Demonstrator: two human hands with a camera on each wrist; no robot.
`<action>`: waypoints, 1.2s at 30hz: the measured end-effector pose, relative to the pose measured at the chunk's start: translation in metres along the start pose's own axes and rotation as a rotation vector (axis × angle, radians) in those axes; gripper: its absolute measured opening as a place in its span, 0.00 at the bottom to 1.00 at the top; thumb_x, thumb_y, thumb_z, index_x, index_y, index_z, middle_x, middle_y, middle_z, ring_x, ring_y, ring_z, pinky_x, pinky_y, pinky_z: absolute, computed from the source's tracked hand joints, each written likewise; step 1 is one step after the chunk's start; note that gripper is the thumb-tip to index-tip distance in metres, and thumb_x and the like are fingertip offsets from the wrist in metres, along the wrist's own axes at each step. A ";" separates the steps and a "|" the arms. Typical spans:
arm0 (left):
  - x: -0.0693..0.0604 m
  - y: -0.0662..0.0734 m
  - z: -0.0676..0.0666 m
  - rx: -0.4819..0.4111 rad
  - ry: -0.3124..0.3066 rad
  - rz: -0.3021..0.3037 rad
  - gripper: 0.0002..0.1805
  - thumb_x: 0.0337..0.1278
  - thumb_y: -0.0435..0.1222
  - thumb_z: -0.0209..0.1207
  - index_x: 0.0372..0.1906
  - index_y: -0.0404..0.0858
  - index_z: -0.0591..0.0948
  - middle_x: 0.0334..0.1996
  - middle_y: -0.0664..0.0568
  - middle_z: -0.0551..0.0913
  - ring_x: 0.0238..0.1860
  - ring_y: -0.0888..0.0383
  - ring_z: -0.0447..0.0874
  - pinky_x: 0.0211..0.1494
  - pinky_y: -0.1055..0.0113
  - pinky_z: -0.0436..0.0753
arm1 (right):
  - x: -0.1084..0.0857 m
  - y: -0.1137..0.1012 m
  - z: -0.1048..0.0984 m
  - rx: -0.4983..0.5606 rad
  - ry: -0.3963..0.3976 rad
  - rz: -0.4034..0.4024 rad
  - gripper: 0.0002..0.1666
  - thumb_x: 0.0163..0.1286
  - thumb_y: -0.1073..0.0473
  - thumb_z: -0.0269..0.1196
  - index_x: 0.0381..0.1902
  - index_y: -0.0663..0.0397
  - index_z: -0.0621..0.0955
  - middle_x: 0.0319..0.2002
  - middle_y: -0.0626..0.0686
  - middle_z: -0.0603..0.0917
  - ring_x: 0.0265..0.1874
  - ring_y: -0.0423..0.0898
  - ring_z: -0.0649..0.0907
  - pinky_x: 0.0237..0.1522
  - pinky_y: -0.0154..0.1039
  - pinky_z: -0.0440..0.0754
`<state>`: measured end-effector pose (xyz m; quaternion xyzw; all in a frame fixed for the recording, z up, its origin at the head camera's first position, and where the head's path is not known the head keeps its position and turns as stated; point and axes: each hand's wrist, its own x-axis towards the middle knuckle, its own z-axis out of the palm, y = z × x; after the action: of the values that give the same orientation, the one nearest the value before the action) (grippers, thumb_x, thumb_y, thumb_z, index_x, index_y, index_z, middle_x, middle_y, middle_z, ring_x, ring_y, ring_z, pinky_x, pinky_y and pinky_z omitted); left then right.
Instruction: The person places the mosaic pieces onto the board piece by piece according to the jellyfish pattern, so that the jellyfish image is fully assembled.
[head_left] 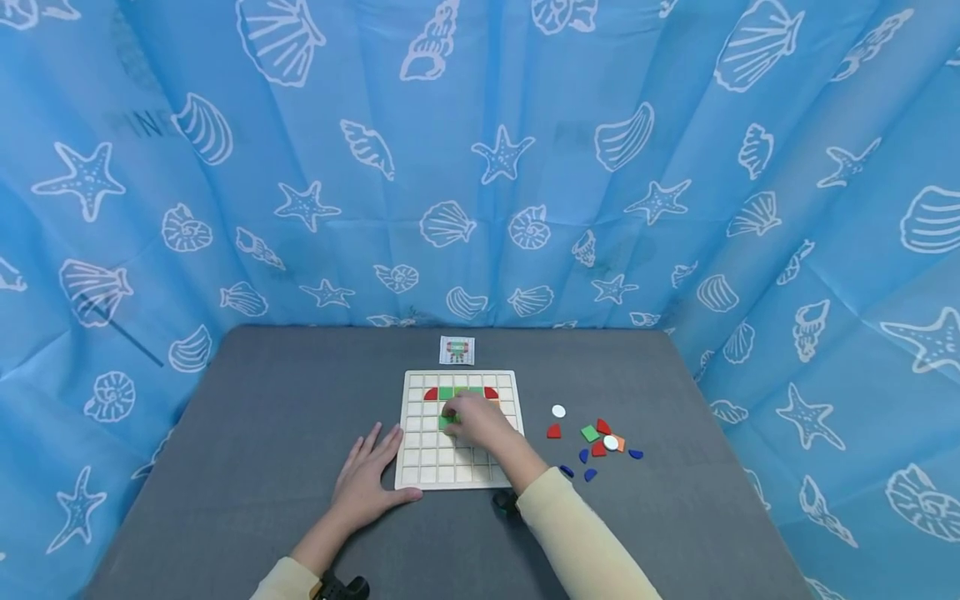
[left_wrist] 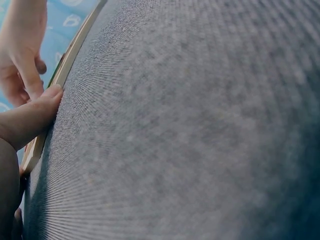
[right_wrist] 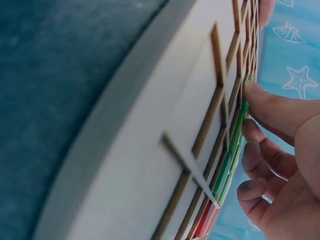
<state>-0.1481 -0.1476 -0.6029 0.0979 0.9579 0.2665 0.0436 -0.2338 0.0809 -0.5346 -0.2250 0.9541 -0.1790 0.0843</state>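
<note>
A pale wooden grid board point(head_left: 420, 477) lies on the grey table, with red quarter-round pieces point(head_left: 491, 392) and green square tiles point(head_left: 446, 392) set in its upper rows. Over the middle of the board, my right hand point(head_left: 483, 423) pinches a green tile point(right_wrist: 244, 106) between thumb and index finger, at the grid's surface. The other fingers of that hand are bent, and they cover part of the pattern in the head view. My left hand point(head_left: 367, 479) rests at the board's lower left corner, fingers spread along the left side and thumb against the front edge.
Behind the board lies a small picture card point(head_left: 457, 351). To the right are loose pieces: white discs point(head_left: 558, 411), red quarter-rounds point(head_left: 553, 431), a green square point(head_left: 590, 433), an orange piece point(head_left: 619, 443) and several blue half-rounds point(head_left: 590, 475). A blue shell-print curtain point(head_left: 480, 192) surrounds the table.
</note>
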 end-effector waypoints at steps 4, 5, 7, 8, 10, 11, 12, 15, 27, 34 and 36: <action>0.000 0.000 -0.001 0.001 0.011 0.006 0.65 0.36 0.76 0.64 0.80 0.47 0.59 0.79 0.54 0.60 0.82 0.45 0.46 0.81 0.43 0.48 | 0.001 -0.002 0.000 -0.023 -0.013 -0.001 0.16 0.64 0.52 0.73 0.49 0.46 0.88 0.42 0.45 0.84 0.43 0.41 0.82 0.46 0.39 0.84; -0.001 0.001 -0.001 0.005 0.012 0.008 0.65 0.36 0.76 0.63 0.80 0.46 0.60 0.79 0.53 0.61 0.82 0.45 0.47 0.81 0.42 0.48 | 0.000 -0.002 0.000 -0.022 -0.012 -0.002 0.16 0.64 0.52 0.73 0.49 0.46 0.88 0.43 0.45 0.84 0.43 0.42 0.82 0.46 0.39 0.84; -0.001 0.001 0.000 0.010 0.007 0.006 0.65 0.36 0.76 0.64 0.80 0.46 0.60 0.79 0.53 0.61 0.82 0.45 0.47 0.81 0.42 0.48 | -0.003 -0.001 -0.002 -0.010 -0.009 -0.003 0.17 0.64 0.52 0.73 0.51 0.46 0.87 0.44 0.46 0.84 0.44 0.43 0.82 0.46 0.41 0.84; -0.001 0.001 0.000 0.011 0.001 0.003 0.65 0.36 0.76 0.63 0.80 0.46 0.60 0.79 0.53 0.61 0.82 0.45 0.46 0.81 0.42 0.48 | -0.004 0.000 -0.004 0.000 -0.004 -0.002 0.18 0.64 0.52 0.73 0.51 0.47 0.87 0.45 0.47 0.84 0.45 0.43 0.82 0.47 0.42 0.84; -0.001 0.002 0.000 0.012 -0.007 0.000 0.66 0.36 0.77 0.63 0.80 0.47 0.59 0.79 0.54 0.60 0.82 0.45 0.46 0.81 0.42 0.48 | -0.009 0.001 -0.008 0.019 0.014 0.004 0.18 0.64 0.52 0.73 0.52 0.47 0.87 0.47 0.48 0.84 0.46 0.45 0.83 0.48 0.44 0.84; -0.001 0.002 0.000 0.012 -0.008 0.001 0.66 0.36 0.77 0.63 0.80 0.47 0.59 0.79 0.54 0.60 0.82 0.45 0.46 0.81 0.42 0.48 | -0.012 0.002 -0.011 0.029 0.028 0.006 0.18 0.64 0.53 0.73 0.52 0.47 0.87 0.47 0.48 0.84 0.47 0.46 0.83 0.48 0.45 0.84; -0.001 0.002 -0.001 0.010 -0.006 0.001 0.66 0.36 0.77 0.63 0.80 0.47 0.59 0.79 0.54 0.60 0.82 0.45 0.46 0.81 0.42 0.48 | -0.015 0.003 -0.013 0.038 0.044 0.011 0.18 0.64 0.53 0.73 0.52 0.47 0.87 0.47 0.49 0.84 0.48 0.46 0.83 0.49 0.47 0.84; -0.001 0.003 -0.001 0.004 0.007 0.006 0.65 0.36 0.76 0.63 0.80 0.47 0.59 0.79 0.54 0.60 0.82 0.45 0.46 0.81 0.42 0.48 | -0.022 0.007 -0.019 0.055 0.098 0.025 0.16 0.65 0.53 0.72 0.50 0.49 0.87 0.46 0.49 0.85 0.47 0.47 0.84 0.49 0.46 0.84; -0.002 0.001 -0.001 -0.003 -0.007 0.013 0.66 0.36 0.77 0.62 0.80 0.47 0.58 0.79 0.55 0.59 0.82 0.46 0.44 0.81 0.43 0.47 | -0.054 0.020 -0.035 0.173 0.213 0.067 0.13 0.65 0.57 0.72 0.45 0.55 0.85 0.39 0.52 0.85 0.33 0.42 0.80 0.34 0.37 0.80; -0.002 0.001 -0.002 -0.034 0.003 0.017 0.65 0.36 0.75 0.65 0.80 0.47 0.58 0.79 0.53 0.59 0.82 0.45 0.44 0.81 0.42 0.47 | -0.072 0.035 -0.038 0.196 0.265 0.146 0.17 0.64 0.55 0.73 0.48 0.56 0.85 0.42 0.52 0.86 0.36 0.44 0.80 0.35 0.38 0.80; -0.002 0.001 -0.002 -0.029 -0.001 0.018 0.65 0.36 0.75 0.65 0.80 0.47 0.58 0.79 0.54 0.59 0.82 0.46 0.44 0.81 0.42 0.47 | -0.077 0.042 -0.037 0.202 0.276 0.171 0.18 0.64 0.55 0.73 0.49 0.56 0.85 0.41 0.51 0.85 0.35 0.44 0.80 0.36 0.39 0.81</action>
<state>-0.1462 -0.1481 -0.6001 0.1059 0.9530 0.2806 0.0429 -0.1914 0.1621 -0.5102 -0.1069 0.9494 -0.2951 -0.0103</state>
